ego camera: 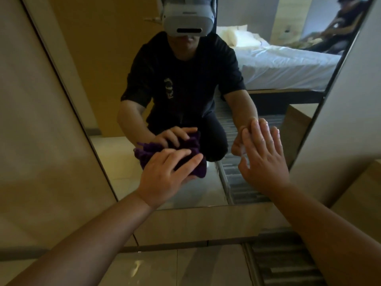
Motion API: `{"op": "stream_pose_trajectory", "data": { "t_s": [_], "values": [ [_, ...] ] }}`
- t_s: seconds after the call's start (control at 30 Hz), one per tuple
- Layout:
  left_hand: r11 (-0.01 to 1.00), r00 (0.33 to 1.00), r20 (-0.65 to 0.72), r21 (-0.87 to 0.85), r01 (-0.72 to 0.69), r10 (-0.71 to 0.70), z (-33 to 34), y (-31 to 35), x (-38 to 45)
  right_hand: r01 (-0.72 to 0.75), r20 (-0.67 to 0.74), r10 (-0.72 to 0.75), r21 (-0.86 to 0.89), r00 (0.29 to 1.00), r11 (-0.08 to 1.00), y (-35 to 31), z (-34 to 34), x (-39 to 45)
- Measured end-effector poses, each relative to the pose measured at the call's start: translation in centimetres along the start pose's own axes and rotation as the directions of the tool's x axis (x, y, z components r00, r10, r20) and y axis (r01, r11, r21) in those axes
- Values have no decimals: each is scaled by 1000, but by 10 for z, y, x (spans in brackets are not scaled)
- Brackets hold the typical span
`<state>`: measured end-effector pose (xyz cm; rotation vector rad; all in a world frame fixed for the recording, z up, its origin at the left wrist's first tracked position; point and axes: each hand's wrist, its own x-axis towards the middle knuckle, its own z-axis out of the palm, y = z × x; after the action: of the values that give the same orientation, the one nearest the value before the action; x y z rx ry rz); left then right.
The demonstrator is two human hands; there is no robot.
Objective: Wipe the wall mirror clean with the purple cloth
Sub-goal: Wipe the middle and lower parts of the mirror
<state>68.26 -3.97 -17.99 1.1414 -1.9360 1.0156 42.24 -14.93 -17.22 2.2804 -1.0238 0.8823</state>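
Two hands meet the wall mirror (185, 178) low on its glass as we crouch before it. Our left hand (165, 174) presses the purple cloth (198, 166) flat against the pane, fingers spread over the bunched fabric rather than curled around it, so the cloth sits between palm and glass near the lower edge. Our right hand (261, 157) is open and empty, fingers together, braced on the glass just beside the cloth (its fingertips look wet). The mirror's long axis runs up and away from the cloth, so most of the unwiped pane lies above the left hand, which is plainly the one placed to sweep. We judge the coming stroke must travel upward along that axis. Reflected behind us is a white bed (278, 62).
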Motion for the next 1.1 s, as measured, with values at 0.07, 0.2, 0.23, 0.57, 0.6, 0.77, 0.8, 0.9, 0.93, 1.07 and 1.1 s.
{"op": "stream_pose_trajectory", "data": {
  "t_s": [0.07,0.2,0.23,0.57,0.6,0.77,0.8,0.9,0.93,1.07,1.1],
  "values": [
    [999,997,-80,31,-13,15,-10,-8,28,-15,13,15,17,1000,1000,-1,-2,0],
    [995,993,-109,96,-38,48,-6,-18,63,-32,33,30,71,999,997,-2,-6,-1],
    [991,993,-99,126,-51,63,-1,-19,63,-28,35,26,78,999,997,-1,-6,-1],
    [934,953,66,187,-304,297,61,16,-22,0,-107,11,103,994,995,2,8,-1],
    [924,942,94,185,-334,322,70,20,-38,5,-115,6,92,993,996,3,11,-1],
    [923,927,180,146,-355,328,99,45,-94,9,-115,-3,49,993,999,7,20,-1],
    [928,928,190,133,-347,320,100,48,-98,6,-119,-1,45,993,999,7,19,-1],
    [945,925,238,69,-320,296,98,54,-101,12,-103,-8,44,995,999,8,16,-1],
    [951,923,258,40,-306,286,97,56,-100,16,-87,-13,43,996,999,9,14,-1],
    [983,940,287,-28,-182,183,81,55,-83,54,-30,-51,88,998,995,13,0,-2],
    [990,956,257,-18,-138,138,74,52,-69,66,-19,-64,117,998,991,14,-5,-2]
  ]
}}
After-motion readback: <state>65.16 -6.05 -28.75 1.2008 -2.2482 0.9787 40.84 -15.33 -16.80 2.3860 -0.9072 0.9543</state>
